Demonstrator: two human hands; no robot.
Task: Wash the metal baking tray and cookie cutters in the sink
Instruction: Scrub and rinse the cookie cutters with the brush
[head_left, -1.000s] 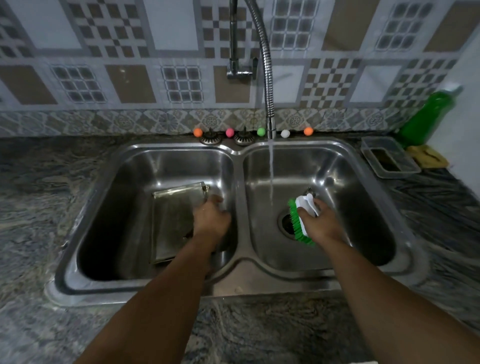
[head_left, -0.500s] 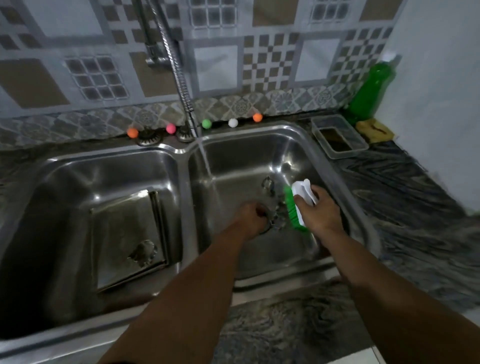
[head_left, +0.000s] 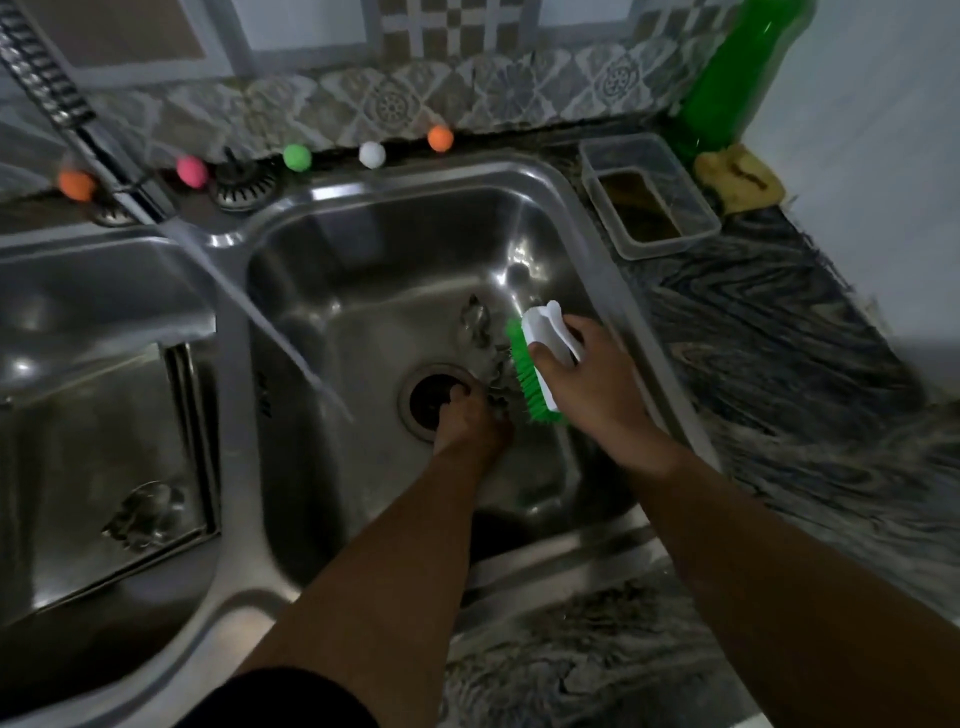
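The metal baking tray (head_left: 78, 457) lies in the left basin with one cookie cutter (head_left: 143, 514) on it. More cookie cutters (head_left: 475, 325) sit on the floor of the right basin (head_left: 363, 249), between the drain (head_left: 431, 397) and the brush. My left hand (head_left: 470, 423) is down beside the drain, fingers curled on a small cookie cutter (head_left: 500, 401). My right hand (head_left: 592, 395) grips a white scrub brush (head_left: 545, 332). Its green bristles face left and touch the cutters next to my left hand.
Water (head_left: 280, 332) runs from the hose faucet (head_left: 52, 78) into the right basin. Coloured balls (head_left: 297, 157) line the back ledge. On the stone counter at the right stand a clear plastic box (head_left: 649, 192), a yellow sponge (head_left: 737, 179) and a green bottle (head_left: 737, 78).
My left hand left the tray in the left basin and came over to the cutters by the right drain. The view swung right and closer. The brush stayed in my right hand.
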